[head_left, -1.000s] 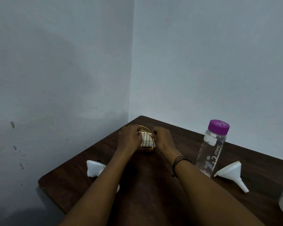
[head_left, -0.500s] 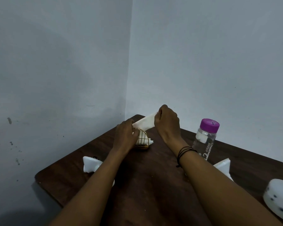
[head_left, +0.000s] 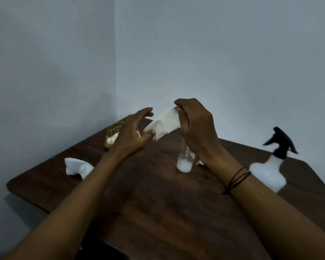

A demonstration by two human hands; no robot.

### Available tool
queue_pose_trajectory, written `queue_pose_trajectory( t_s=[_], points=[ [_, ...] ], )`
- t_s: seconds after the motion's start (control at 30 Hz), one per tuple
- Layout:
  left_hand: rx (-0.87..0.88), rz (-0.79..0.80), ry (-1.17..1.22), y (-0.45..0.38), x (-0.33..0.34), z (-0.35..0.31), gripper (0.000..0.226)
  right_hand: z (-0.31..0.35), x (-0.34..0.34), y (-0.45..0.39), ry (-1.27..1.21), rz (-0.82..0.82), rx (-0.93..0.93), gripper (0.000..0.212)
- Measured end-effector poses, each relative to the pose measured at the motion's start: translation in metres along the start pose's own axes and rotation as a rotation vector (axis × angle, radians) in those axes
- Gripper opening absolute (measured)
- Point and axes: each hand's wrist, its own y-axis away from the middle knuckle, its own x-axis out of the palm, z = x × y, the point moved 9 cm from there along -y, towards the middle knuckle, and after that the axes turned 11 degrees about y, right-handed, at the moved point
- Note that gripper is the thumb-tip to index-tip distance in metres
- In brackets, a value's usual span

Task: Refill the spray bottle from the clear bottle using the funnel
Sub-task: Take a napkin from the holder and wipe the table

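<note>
A white tissue [head_left: 162, 123] is held in the air above the dark wooden table [head_left: 158, 212]. My right hand [head_left: 195, 128] pinches its top corner, and my left hand [head_left: 133, 134] grips its lower edge with the thumb. Behind my right wrist stands the clear bottle [head_left: 184, 162]; only its lower part shows. The white spray bottle [head_left: 268, 171] with a black trigger head stands at the right, blurred. A small white bit beside my right wrist may be the funnel [head_left: 200, 162], mostly hidden.
A gold wire holder [head_left: 113, 135] with white tissues sits in the table's far corner by the walls. A crumpled white tissue [head_left: 77, 166] lies near the left edge. Walls close in behind the table.
My right hand pulled a tissue out of the wire holder and lifted it. My left hand left the holder and took the tissue's lower edge. The view shifted, bringing the spray bottle in.
</note>
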Motion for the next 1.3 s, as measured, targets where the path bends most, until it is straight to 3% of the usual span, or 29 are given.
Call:
queue_pose_trajectory(
  t_s=[0.1, 0.17, 0.3, 0.4, 0.57, 0.67, 0.83, 1.03, 1.3],
  points=[
    [0.102, 0.099, 0.013, 0.017, 0.045, -0.035, 0.025, -0.018, -0.04, 0.038, 0.053, 0.026, -0.027, 0.025],
    [0.177, 0.154, 0.002, 0.029, 0.078, -0.054, 0.014, -0.031, -0.068, 0.067, 0.092, 0.044, -0.063, 0.027],
    [0.291, 0.366, -0.031, 0.054, 0.153, -0.076, 0.019, -0.061, -0.106, 0.132, 0.199, 0.199, -0.087, 0.021],
    [0.413, 0.519, -0.09, 0.078, 0.207, -0.092, 0.022, -0.069, -0.126, 0.182, 0.253, 0.333, -0.153, 0.034],
    [0.604, 0.72, -0.241, 0.116, 0.26, -0.101, 0.022, -0.07, -0.135, 0.239, 0.257, 0.559, -0.271, 0.038],
    [0.559, 0.767, -0.323, 0.117, 0.266, -0.099, 0.034, -0.069, -0.13, 0.261, 0.134, 0.772, -0.222, 0.026],
    [0.362, 0.689, -0.35, 0.082, 0.259, -0.1, 0.053, -0.095, -0.119, 0.257, 0.092, 0.849, 0.09, 0.044],
    [0.074, 0.424, -0.029, 0.053, 0.255, -0.093, 0.042, -0.102, -0.068, 0.279, 0.245, 1.135, 0.059, 0.052],
    [0.01, 0.454, 0.023, 0.07, 0.268, -0.072, 0.026, -0.145, -0.079, 0.289, 0.415, 1.203, 0.095, 0.055]
  ],
)
